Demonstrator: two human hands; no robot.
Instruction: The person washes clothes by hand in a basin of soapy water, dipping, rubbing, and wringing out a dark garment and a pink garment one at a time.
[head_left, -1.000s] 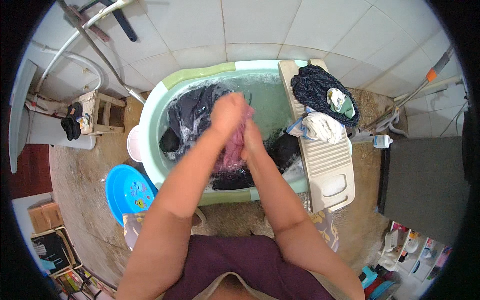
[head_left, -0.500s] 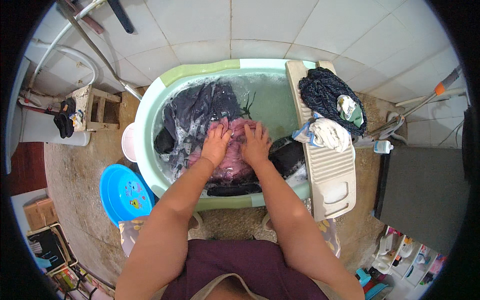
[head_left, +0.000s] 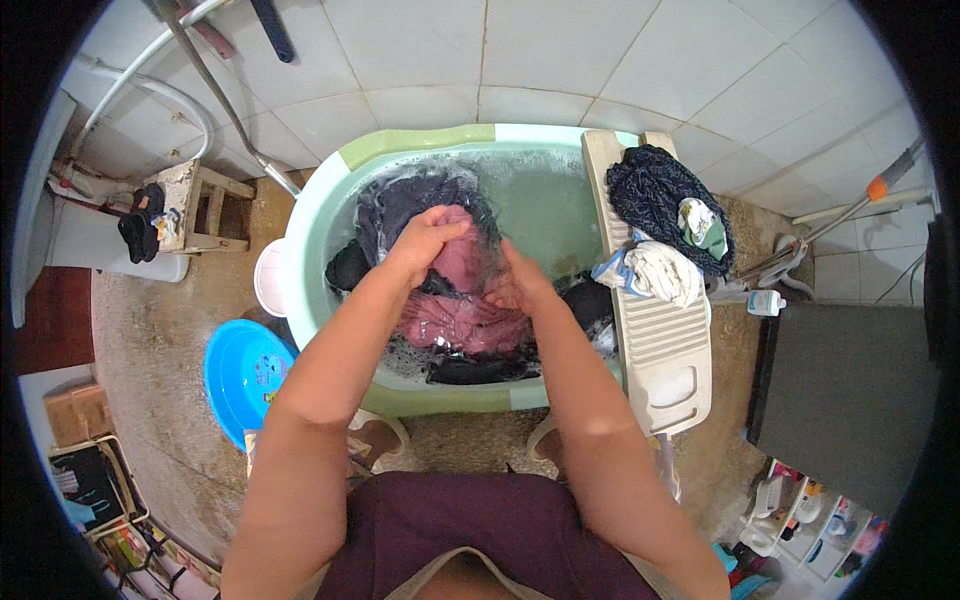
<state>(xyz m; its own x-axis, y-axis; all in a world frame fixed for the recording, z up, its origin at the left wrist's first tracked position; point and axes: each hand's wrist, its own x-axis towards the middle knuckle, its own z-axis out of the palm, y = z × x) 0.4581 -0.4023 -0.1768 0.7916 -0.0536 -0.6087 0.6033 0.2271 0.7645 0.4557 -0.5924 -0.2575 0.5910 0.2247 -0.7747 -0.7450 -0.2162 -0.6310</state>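
L hand (head_left: pixel 425 243): pinched raised fold of pink cloth (head_left: pixel 465 325), fingers tog., thumb opp.
R hand (head_left: pixel 518 283): touched R edge of same cloth, fingers bent inward; grip too blurred, can't tell.
Pink cloth: lay in tub (head_left: pixel 400 147), partly lifted btwn hands, next to dark clothes (head_left: pixel 400 212).
Washboard (head_left: pixel 665 348): lay across tub's R end w/ white cloth (head_left: pixel 662 273) on top.
Basin (head_left: pixel 232 385): stood L of tub, blue.
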